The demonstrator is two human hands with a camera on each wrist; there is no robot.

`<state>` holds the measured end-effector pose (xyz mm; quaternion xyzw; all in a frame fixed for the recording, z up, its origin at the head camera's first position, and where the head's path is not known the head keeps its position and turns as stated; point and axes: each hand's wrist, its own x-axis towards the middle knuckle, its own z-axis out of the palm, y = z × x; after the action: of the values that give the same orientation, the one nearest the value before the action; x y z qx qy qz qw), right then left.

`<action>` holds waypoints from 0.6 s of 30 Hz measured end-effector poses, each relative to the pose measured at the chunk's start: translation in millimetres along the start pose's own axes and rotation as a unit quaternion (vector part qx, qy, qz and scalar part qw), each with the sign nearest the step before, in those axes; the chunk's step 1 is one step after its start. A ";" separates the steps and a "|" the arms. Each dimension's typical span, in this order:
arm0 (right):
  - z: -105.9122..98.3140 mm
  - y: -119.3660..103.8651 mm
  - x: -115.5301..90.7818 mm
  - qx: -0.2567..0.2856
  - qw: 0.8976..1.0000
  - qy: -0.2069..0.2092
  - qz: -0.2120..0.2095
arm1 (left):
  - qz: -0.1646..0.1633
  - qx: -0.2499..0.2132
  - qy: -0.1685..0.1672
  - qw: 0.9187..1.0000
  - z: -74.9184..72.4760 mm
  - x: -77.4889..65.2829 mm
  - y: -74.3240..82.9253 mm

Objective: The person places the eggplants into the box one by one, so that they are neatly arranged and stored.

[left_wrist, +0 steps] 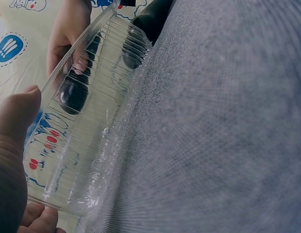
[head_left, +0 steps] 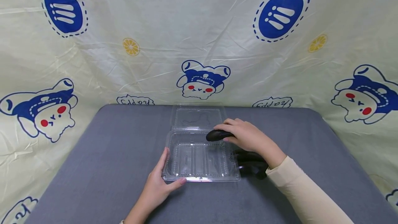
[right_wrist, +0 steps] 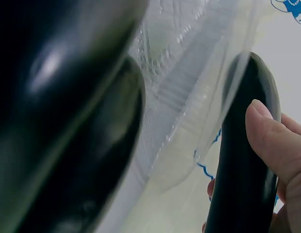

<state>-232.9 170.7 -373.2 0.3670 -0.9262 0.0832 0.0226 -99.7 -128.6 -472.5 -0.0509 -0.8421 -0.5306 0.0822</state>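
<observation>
A clear plastic clamshell container [head_left: 202, 179] lies on the table with its lid [head_left: 199, 117] folded back. My left hand [head_left: 158, 182] holds its near left corner, the thumb along the front edge and the fingers along the left side. Over the right part of the tray, my right hand [head_left: 247, 136] grips a dark, glossy eggplant [head_left: 217, 135]. In the right wrist view the thumb presses on this long eggplant [right_wrist: 245, 160], with fingers curled behind it. Inside the tray I see nothing lying.
Several more dark eggplants [head_left: 253, 163] lie against the container's right side, partly under my right forearm. A grey cloth covers the table [head_left: 124, 141]. Behind it hangs a pale printed curtain [head_left: 161, 72].
</observation>
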 end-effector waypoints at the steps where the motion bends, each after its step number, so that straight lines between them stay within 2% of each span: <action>1: 1.0 -1.4 1.0 -0.004 1.000 -0.001 -0.004 | 0.001 0.001 0.001 1.000 0.1 0.0 -0.2; 6: 5.6 -9.3 6.4 -0.013 1.000 -0.011 -0.015 | 0.013 0.006 0.005 1.000 0.6 -0.1 -2.0; 12: 10.8 -19.2 13.0 -0.029 0.999 -0.020 -0.032 | -0.017 0.002 -0.009 1.000 -1.4 1.0 -0.6; 18: 15.8 -26.9 18.5 -0.041 0.997 -0.025 -0.055 | -0.013 0.001 -0.010 1.000 -1.3 0.7 -0.6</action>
<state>-227.8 136.2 -383.2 0.4184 -0.9074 0.0344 0.0192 -100.3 -130.0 -472.3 -0.0450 -0.8440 -0.5303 0.0668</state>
